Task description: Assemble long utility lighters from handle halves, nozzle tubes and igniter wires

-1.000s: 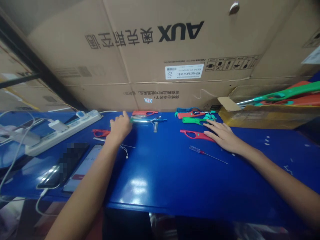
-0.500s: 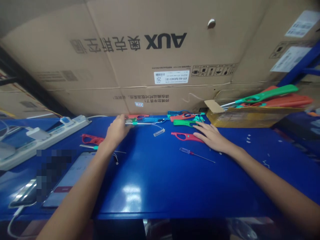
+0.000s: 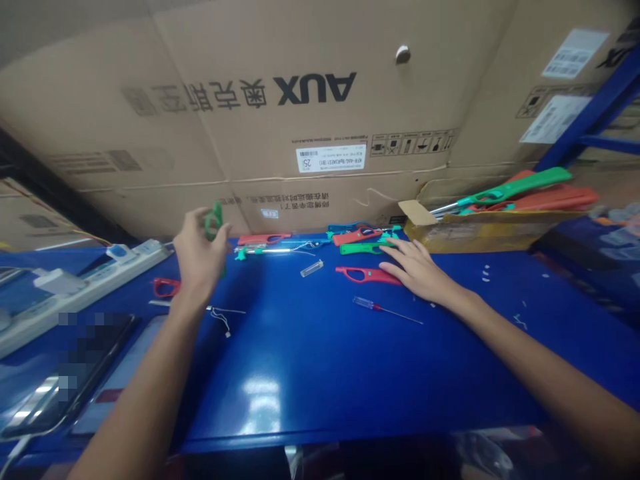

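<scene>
One green part (image 3: 218, 215) sits between the thumb and fingers of a person's left hand (image 3: 196, 257), pinched above a blue table (image 3: 310, 373); the right hand (image 3: 419, 268) rests, fingers loosely spread, at one green handle (image 3: 359, 248) and one red handle (image 3: 380, 276), near one screwdriver (image 3: 371, 305).

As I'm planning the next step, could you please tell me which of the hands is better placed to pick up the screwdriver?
The right hand, I'd judge: it is low and near the screwdriver, while the left hand is raised, farther away and holding a green part.
</scene>
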`<state>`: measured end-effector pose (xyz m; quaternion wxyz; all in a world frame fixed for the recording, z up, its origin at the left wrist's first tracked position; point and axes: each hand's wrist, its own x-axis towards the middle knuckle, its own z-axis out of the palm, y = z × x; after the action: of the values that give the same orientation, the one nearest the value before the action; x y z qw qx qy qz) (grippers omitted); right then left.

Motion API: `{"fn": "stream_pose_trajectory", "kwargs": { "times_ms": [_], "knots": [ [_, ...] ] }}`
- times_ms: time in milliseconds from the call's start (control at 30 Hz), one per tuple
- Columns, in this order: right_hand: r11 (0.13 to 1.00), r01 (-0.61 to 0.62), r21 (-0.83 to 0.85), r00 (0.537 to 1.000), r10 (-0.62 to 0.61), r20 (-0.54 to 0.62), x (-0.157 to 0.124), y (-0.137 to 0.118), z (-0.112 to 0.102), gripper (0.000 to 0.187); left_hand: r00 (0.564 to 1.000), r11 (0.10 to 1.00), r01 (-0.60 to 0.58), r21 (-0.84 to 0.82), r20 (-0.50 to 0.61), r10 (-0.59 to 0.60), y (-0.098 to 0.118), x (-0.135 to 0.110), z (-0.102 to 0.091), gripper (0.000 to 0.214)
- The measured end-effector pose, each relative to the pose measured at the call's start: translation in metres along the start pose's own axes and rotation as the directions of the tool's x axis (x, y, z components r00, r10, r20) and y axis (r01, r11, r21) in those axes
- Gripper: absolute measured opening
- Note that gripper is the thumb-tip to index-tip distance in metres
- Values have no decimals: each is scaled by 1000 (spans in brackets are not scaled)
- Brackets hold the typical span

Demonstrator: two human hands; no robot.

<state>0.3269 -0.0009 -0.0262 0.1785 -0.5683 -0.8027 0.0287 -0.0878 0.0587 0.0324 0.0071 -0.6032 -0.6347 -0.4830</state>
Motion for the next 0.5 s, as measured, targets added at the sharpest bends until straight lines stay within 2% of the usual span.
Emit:
{"fn": "stream_pose_trajectory", "kwargs": {
  "times_ms": [33,100,133,200,267,333,400,433,500],
  "knots": [
    [999,35,1,999,-35,-30,-1,-7,-5,62,1000,998,22,-59,9,-21,4,-5,6,49],
    [985,173,10,983,-172,-66,-4,-22,-14,61,1000,1000,-24,-8,1,24,16,-18,16,40],
    [968,250,8,967,-249,-45,-6,-30,-16,61,999,999,-45,4,23,44,24,-25,21,34],
    [930,368,7,930,-368,28,-11,-42,-18,65,987,990,-68,-124,138,85,40,-42,29,30],
    [910,416,4,907,-415,79,-14,-47,-14,66,946,952,-38,-303,296,132,55,-57,37,30],
    [910,415,-4,906,-412,95,-14,-44,-9,58,887,868,90,-489,436,154,67,-72,44,30],
    [920,391,-9,917,-388,93,-13,-37,-6,49,840,767,242,-595,524,142,76,-87,52,30],
    [927,374,-3,924,-373,86,-12,-35,-7,48,803,714,336,-614,583,123,79,-93,55,32],
    [939,343,32,937,-344,65,-10,-33,-9,47,696,565,554,-612,713,89,83,-104,61,41]
  ]
}}
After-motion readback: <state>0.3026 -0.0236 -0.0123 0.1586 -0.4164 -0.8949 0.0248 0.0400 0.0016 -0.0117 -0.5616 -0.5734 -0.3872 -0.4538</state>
